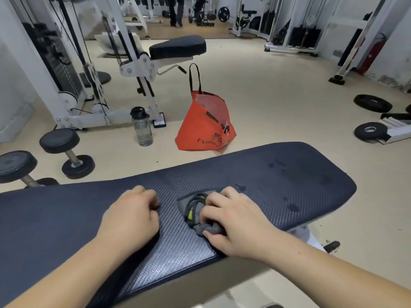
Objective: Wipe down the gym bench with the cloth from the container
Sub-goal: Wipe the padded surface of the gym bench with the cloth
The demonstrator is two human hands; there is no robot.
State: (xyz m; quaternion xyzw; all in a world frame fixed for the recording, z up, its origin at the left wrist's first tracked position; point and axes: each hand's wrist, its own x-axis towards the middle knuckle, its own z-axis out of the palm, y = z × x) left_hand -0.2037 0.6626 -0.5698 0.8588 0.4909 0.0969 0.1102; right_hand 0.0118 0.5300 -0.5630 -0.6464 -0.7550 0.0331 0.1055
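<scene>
My right hand (233, 221) bunches the grey cloth (195, 211) against the textured surface of the gym bench (289, 172), fingers (213, 200) curled over the wad and thumb tucked at its near edge. My left hand (131, 214) rests beside it on the pad, fingers curled under and holding nothing. The cloth lies mid-bench, near several dark wet spots (293, 207) on its right. It looks soft, light and limp, so I judge it handles best gathered under the palm and pressed flat, not pinched by a corner; the grained cover should give some drag. The orange bag (204, 130), likely the container, stands open on the floor beyond, near a water bottle (142, 127)
</scene>
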